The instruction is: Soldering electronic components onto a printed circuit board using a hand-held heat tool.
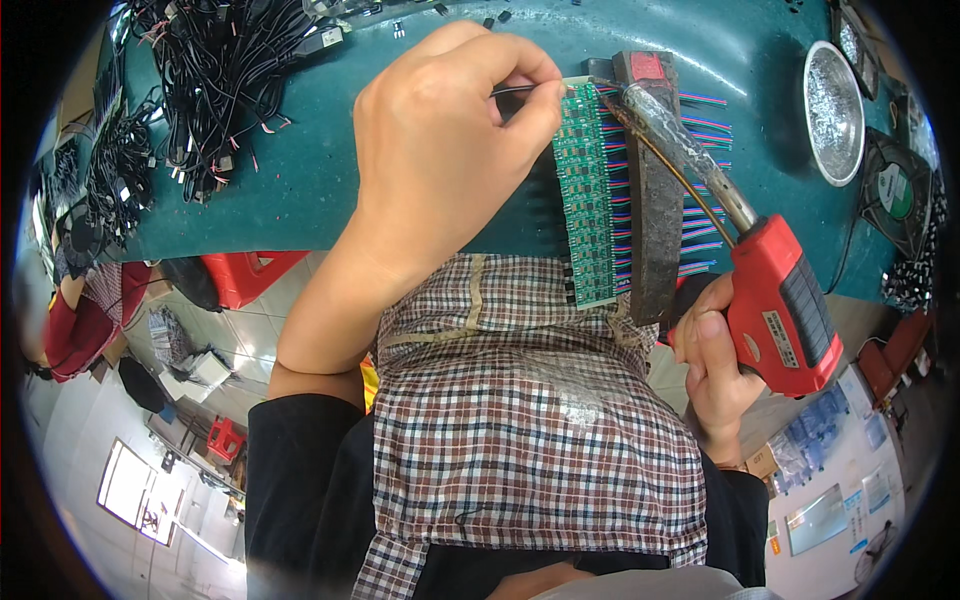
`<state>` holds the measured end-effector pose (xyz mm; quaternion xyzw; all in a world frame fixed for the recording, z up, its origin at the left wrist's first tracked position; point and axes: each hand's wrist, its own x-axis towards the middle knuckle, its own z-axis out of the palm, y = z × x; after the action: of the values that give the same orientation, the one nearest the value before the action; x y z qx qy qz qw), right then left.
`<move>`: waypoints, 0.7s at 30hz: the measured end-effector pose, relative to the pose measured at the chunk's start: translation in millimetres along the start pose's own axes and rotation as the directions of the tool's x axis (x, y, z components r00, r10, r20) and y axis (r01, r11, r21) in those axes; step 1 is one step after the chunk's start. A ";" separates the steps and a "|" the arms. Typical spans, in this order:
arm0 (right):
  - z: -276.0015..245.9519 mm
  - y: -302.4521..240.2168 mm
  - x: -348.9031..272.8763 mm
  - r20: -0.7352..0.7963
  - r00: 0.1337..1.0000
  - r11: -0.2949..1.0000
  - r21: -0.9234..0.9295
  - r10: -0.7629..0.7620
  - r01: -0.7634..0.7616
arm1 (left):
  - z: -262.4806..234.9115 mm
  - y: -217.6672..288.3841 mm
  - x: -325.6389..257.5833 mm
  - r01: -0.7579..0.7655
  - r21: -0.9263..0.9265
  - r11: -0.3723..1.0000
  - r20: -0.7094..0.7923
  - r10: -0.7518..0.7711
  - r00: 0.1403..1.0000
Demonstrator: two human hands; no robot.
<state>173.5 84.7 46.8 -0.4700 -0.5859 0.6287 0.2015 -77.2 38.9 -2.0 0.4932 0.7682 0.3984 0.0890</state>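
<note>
R hand [712,352] grips red iron [775,290], tip up-left at board [588,190] top; L hand [450,130] pinches wire [515,90] there.

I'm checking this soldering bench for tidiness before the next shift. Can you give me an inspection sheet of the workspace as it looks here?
Surface: teal bench top, worn, partly covered with loose parts.
Job's things: strip of green circuit boards with coloured wires fanned to one side, clamped under a dark bar; red soldering gun with its tip at the strip's far end.
Clutter: round metal dish; small cooling fan.
Hands: left hand pinches a thin wire at the boards; right hand grips the gun.
Cables: tangled black leads heaped on the bench's left.
Surroundings: checked cloth over the lap; red stool; tiled floor.
</note>
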 end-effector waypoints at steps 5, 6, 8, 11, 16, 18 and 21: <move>0.1 -1.1 -0.7 0.010 1.000 1.000 -0.014 -0.022 0.022 | -0.6 0.9 0.2 0.012 0.005 1.000 0.008 -0.012 1.000; 0.4 -2.0 -1.6 -0.001 1.000 1.000 -0.011 -0.009 0.009 | -0.7 1.0 0.1 0.007 0.011 1.000 0.007 -0.007 1.000; -3.8 0.6 -1.8 0.024 0.999 0.999 -0.022 -0.028 0.028 | -1.2 1.3 0.3 0.003 0.018 1.000 0.006 -0.003 1.000; -4.5 1.1 -3.7 0.039 0.999 0.999 -0.028 -0.031 0.032 | -1.3 1.1 0.1 0.001 0.018 1.000 0.006 -0.001 1.000; -2.4 0.7 -3.2 0.037 0.999 0.999 -0.022 -0.023 0.024 | -0.7 -1.3 -0.1 -0.009 0.018 1.000 0.001 0.009 1.000; -3.7 1.4 -3.7 0.051 0.998 0.999 -0.022 -0.038 0.039 | -1.0 -0.2 -0.4 -0.016 0.027 1.000 0.000 0.016 1.000; -3.9 1.3 -5.0 0.036 0.998 0.999 -0.027 -0.043 0.044 | -2.6 1.4 -0.1 -0.031 0.028 0.999 0.004 0.031 1.000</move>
<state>179.5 82.4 47.9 -0.4486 -0.6080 0.6243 0.1982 -77.6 37.7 0.7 0.5068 0.7660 0.3878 0.0772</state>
